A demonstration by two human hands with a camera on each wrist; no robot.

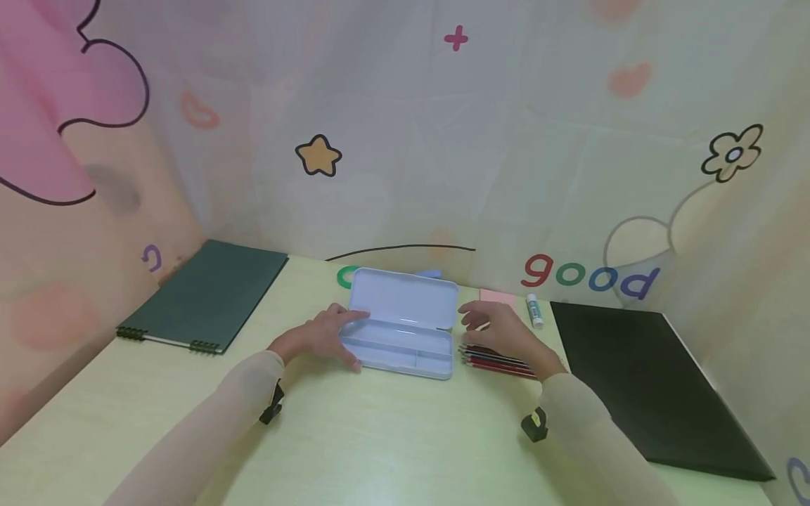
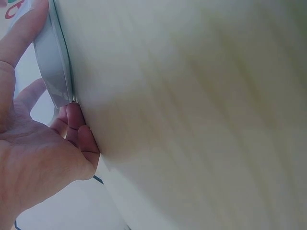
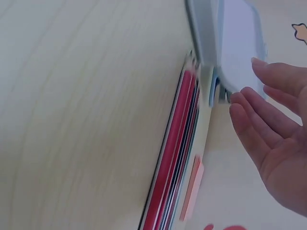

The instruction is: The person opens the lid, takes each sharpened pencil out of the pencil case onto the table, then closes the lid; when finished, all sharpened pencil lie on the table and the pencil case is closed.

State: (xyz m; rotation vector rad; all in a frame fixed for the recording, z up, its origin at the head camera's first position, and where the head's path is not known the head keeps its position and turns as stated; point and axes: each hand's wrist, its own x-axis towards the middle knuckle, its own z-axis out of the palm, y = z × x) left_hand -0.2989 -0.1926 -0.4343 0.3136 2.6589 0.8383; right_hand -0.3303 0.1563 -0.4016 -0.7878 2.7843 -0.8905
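Note:
A pale blue pencil case point(image 1: 403, 299) lies with its lid raised at the middle of the table, its compartments bare. My left hand point(image 1: 324, 336) holds the case's left end, thumb at the front wall and index finger across the hinge side. In the left wrist view, the other fingers point(image 2: 74, 117) curl against the end of the case. Above a bundle of pencils point(image 1: 500, 362), red and dark, my right hand point(image 1: 496, 329) hovers with loosely bent fingers and nothing between them. The pencils point(image 3: 175, 153) lie just right of the case.
A dark green spiral notebook point(image 1: 209, 295) lies at the left. To the right are a glue stick point(image 1: 534, 310), a pink paper pad point(image 1: 496, 296) and a large black board point(image 1: 652, 379). A green ring point(image 1: 344, 276) shows behind the case, before the printed cloth wall.

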